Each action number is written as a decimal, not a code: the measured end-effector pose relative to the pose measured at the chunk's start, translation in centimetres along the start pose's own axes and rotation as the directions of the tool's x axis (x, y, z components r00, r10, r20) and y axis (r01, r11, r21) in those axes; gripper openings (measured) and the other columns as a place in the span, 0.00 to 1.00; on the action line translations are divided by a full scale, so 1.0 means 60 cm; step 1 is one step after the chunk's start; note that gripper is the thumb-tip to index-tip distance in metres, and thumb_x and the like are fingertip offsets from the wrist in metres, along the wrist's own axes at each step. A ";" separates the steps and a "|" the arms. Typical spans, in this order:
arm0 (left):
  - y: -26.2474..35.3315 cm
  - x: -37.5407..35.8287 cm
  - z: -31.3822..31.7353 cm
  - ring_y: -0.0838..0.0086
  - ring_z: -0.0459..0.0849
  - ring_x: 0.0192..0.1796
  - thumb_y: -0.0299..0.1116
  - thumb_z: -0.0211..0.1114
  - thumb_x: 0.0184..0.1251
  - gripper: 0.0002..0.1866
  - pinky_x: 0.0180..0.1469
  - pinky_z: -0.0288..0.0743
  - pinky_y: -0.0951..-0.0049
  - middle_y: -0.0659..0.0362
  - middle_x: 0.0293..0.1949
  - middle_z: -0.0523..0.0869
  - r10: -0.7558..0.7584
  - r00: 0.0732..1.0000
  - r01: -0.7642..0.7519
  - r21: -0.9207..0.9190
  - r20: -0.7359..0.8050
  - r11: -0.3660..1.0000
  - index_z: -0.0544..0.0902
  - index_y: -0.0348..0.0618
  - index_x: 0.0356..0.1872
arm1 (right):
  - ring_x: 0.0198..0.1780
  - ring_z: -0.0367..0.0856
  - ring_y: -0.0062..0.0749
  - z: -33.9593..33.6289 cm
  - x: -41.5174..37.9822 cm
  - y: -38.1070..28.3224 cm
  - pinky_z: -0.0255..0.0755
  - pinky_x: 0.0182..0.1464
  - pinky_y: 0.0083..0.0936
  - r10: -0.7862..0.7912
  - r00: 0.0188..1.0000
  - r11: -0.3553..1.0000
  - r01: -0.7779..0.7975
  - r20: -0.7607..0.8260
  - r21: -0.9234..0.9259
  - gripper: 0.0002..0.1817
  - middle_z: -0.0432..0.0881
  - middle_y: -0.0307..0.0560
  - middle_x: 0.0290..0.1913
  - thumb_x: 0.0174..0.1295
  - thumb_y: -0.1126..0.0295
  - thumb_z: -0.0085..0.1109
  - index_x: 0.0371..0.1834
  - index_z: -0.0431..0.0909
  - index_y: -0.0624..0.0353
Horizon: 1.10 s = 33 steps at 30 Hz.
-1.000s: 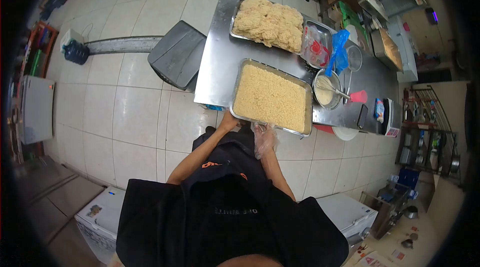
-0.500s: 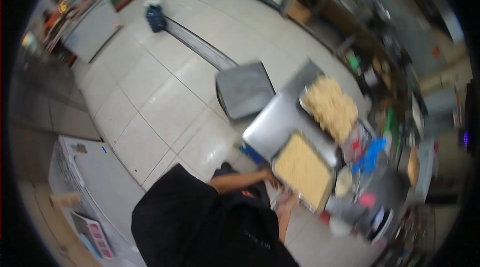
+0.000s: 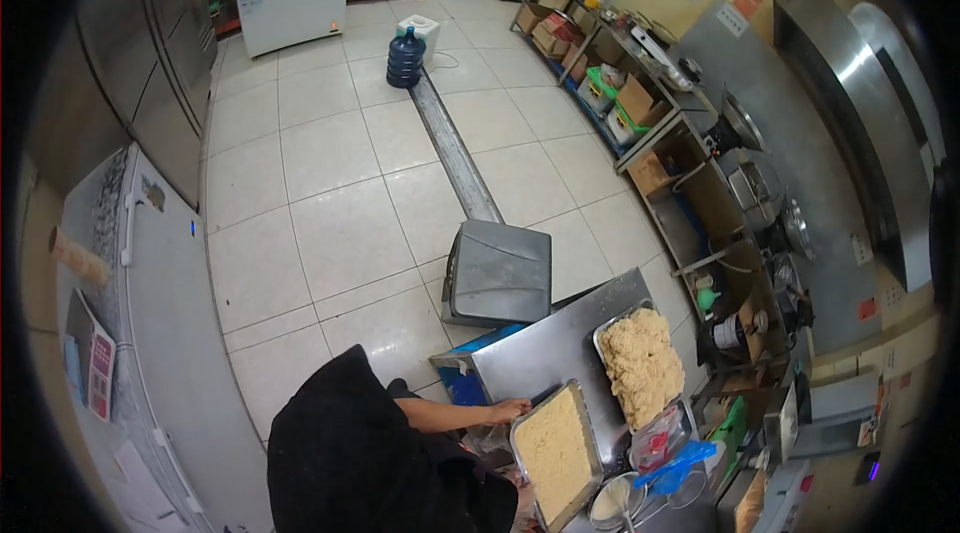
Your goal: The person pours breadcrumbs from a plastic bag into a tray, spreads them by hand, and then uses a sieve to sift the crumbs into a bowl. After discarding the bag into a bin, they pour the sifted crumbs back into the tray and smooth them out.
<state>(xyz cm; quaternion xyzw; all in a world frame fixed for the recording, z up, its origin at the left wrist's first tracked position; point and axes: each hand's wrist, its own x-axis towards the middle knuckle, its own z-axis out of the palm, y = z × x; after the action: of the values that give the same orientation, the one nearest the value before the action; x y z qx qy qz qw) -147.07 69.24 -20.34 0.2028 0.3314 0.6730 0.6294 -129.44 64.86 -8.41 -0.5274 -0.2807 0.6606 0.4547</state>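
Currently, a rectangular metal tray of pale-yellow crumbs [image 3: 590, 432] sits on the silver steel table [image 3: 575, 345], left hand [image 3: 512, 410] loosely curled by its corner, right hand [image 3: 526, 499] (mostly hidden) alongside, both grips impossible to tell.

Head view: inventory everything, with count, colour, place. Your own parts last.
Crumb tray: one, silver with yellow crumbs, table's near edge
Coated food heap: one, tan, beyond crumb tray
Steel table: one, silver, lower right
Clear bag: one, red inside, below heap
Blue bag: one, blue, beside clear bag
Pale mix: one bowlful, cream, bottom edge
Lidded bin: one, grey, beyond table
Water jug: one, blue, floor
Freezers: two, white, left and top left
Scale: one, pink panel, left freezer
Shelving: grey, right; contents too cluttered to count
Hood: one, silver, upper right
Black garment: bottom centre
Left hand: one, bare, tray's corner
Right hand: one, partly hidden, tray's lower side
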 end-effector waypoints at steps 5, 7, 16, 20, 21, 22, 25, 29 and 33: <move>0.035 0.021 -0.037 0.75 0.76 0.35 0.37 0.51 0.67 0.08 0.38 0.72 0.72 0.60 0.31 0.77 0.075 0.996 -0.079 -0.095 -0.047 0.992 0.73 0.45 0.39 | 0.45 0.76 0.41 0.001 -0.001 -0.011 0.73 0.47 0.34 0.001 1.000 0.996 0.000 0.011 -0.090 0.22 0.78 0.50 0.43 0.65 0.55 0.50 0.47 0.74 0.66; 0.082 0.032 -0.059 0.68 0.79 0.37 0.41 0.47 0.70 0.12 0.41 0.74 0.64 0.55 0.33 0.79 0.149 0.957 -0.203 -0.206 -0.250 0.957 0.73 0.44 0.41 | 0.45 0.76 0.41 -0.002 -0.001 -0.013 0.73 0.47 0.34 0.007 1.000 0.992 -0.005 0.019 -0.123 0.22 0.78 0.51 0.43 0.65 0.55 0.51 0.47 0.75 0.66; 0.370 0.084 -0.143 0.71 0.76 0.28 0.37 0.48 0.72 0.06 0.28 0.74 0.66 0.61 0.28 0.71 0.239 0.788 -0.385 -0.152 -0.567 0.910 0.69 0.48 0.38 | 0.45 0.77 0.42 -0.008 -0.019 -0.021 0.73 0.47 0.34 0.019 1.000 0.972 -0.013 0.023 -0.233 0.23 0.79 0.52 0.43 0.65 0.53 0.51 0.46 0.75 0.67; 0.404 0.109 -0.158 0.72 0.74 0.26 0.37 0.48 0.72 0.07 0.26 0.70 0.65 0.61 0.27 0.72 0.486 0.583 -0.265 0.413 -0.651 0.872 0.71 0.46 0.38 | 0.45 0.77 0.42 0.000 -0.013 -0.027 0.73 0.47 0.34 0.012 0.999 0.953 0.003 0.047 -0.304 0.24 0.80 0.52 0.43 0.64 0.53 0.52 0.46 0.76 0.67; 0.400 0.109 -0.149 0.69 0.76 0.26 0.38 0.49 0.71 0.08 0.26 0.70 0.63 0.59 0.26 0.73 0.499 0.640 -0.226 0.478 -0.585 0.849 0.71 0.46 0.38 | 0.45 0.78 0.42 0.004 -0.013 -0.025 0.73 0.47 0.34 0.011 0.999 0.946 0.007 0.054 -0.324 0.24 0.80 0.52 0.43 0.64 0.53 0.52 0.46 0.76 0.67; 0.398 0.104 -0.146 0.66 0.77 0.26 0.39 0.49 0.71 0.09 0.27 0.70 0.61 0.58 0.26 0.75 0.505 0.689 -0.188 0.545 -0.520 0.817 0.71 0.45 0.39 | 0.45 0.78 0.42 0.007 -0.012 -0.024 0.73 0.47 0.34 0.016 0.998 0.938 0.008 0.065 -0.347 0.24 0.80 0.52 0.43 0.64 0.53 0.52 0.46 0.76 0.67; 0.404 0.088 -0.146 0.53 0.80 0.30 0.44 0.53 0.68 0.13 0.29 0.71 0.53 0.48 0.28 0.80 0.625 0.771 -0.291 0.941 0.124 0.173 0.74 0.47 0.41 | 0.45 0.78 0.42 0.017 -0.011 -0.023 0.72 0.47 0.34 0.015 0.995 0.911 0.026 0.095 -0.413 0.24 0.80 0.53 0.44 0.64 0.52 0.52 0.46 0.76 0.67; 0.401 -0.027 -0.119 0.50 0.82 0.37 0.59 0.57 0.58 0.25 0.36 0.75 0.52 0.45 0.33 0.84 -0.042 0.940 -0.337 0.900 0.339 -0.277 0.79 0.51 0.47 | 0.45 0.78 0.43 0.032 0.010 -0.016 0.72 0.47 0.34 -0.011 0.988 0.867 0.085 0.152 -0.491 0.25 0.81 0.53 0.44 0.64 0.52 0.53 0.45 0.77 0.67; 0.376 -0.095 -0.203 0.51 0.84 0.36 0.54 0.58 0.56 0.22 0.38 0.77 0.54 0.49 0.32 0.85 -0.488 0.822 -0.546 0.651 0.295 -0.527 0.86 0.45 0.31 | 0.45 0.79 0.43 0.055 0.013 -0.006 0.72 0.47 0.34 -0.017 0.983 0.810 0.119 0.181 -0.574 0.25 0.81 0.54 0.44 0.63 0.51 0.53 0.45 0.77 0.68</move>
<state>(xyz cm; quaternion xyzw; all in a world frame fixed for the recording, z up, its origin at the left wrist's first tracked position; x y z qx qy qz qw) -170.84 61.60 -12.21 0.8395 0.5213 -0.0658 0.1384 -132.50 66.09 -7.50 -0.5734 -0.5252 0.5680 0.2696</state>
